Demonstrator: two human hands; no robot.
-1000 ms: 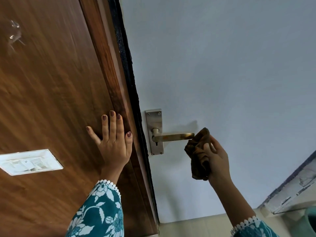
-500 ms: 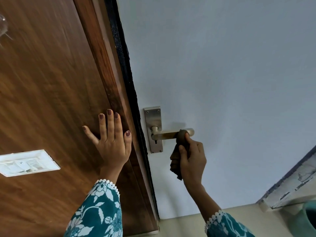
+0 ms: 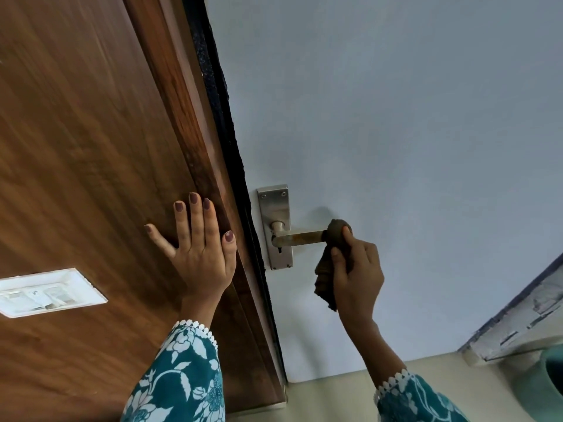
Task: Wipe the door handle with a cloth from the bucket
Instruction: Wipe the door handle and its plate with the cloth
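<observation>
We observe the right hand (image 3: 358, 269) closed around a brown cloth (image 3: 330, 263); its grip holds the cloth bunched between thumb and fingers. The upper part of the cloth is wrapped over the free end of the door handle (image 3: 300, 237), and the lower part hangs down below the hand against the door. The exposed length of the lever, between the cloth and the pivot, shows brownish staining. The lever projects to the right from a metal backplate (image 3: 275, 226), which is mounted upright on the pale blue door (image 3: 396, 132) just beside its dark edge strip (image 3: 219, 102).

We observe the left hand (image 3: 198, 251) pressed flat against the wooden panel (image 3: 76, 147), fingers spread and pointing up; its grip is wide and holds nothing. A white switch plate (image 3: 45, 292) is set into the same panel, to the left of and lower than this hand. Both forearms wear teal floral sleeves (image 3: 182, 376) with white scalloped cuffs.

At the lower right edge we see part of a teal rounded container (image 3: 548, 382) on the floor; we cannot tell whether it is the bucket.
</observation>
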